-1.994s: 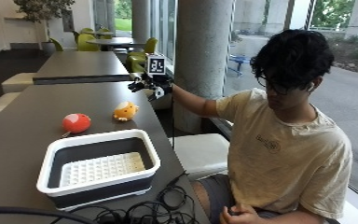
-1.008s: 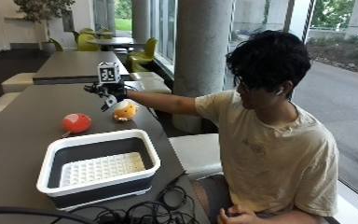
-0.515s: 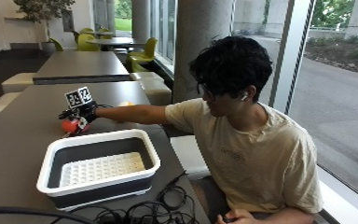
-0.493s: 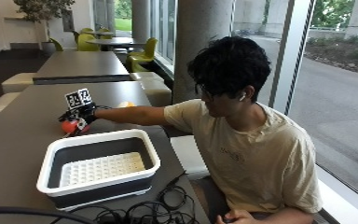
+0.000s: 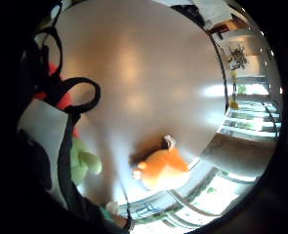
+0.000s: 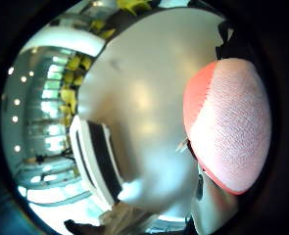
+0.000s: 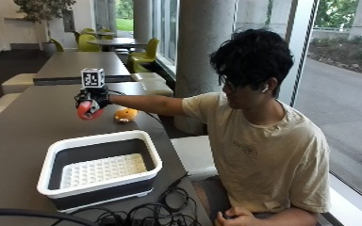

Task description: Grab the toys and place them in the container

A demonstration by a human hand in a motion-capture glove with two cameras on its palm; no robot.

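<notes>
My gloved right hand (image 7: 95,99) grips a round red plush toy (image 7: 88,110) and holds it in the air above the dark table (image 7: 24,127), beyond the container. The toy's red and pale surface (image 6: 229,125) fills one side of the thumb side palm view, and its red body with green leaves (image 5: 82,161) shows behind the glove straps in the little finger side view. An orange plush toy (image 7: 126,114) lies on the table near the hand, also seen from the palm (image 5: 163,168). The white-rimmed container (image 7: 96,167) with a white grid floor stands near the table's front; its rim (image 6: 92,161) shows below the hand.
A tangle of black cables (image 7: 146,214) lies at the table's front edge beside the container. The person sits on a pale bench (image 7: 193,153) to the right of the table. More tables and yellow-green chairs (image 7: 146,49) stand behind.
The hand reached left across the table, past the orange toy, closed on the red toy and has now lifted it off the table.
</notes>
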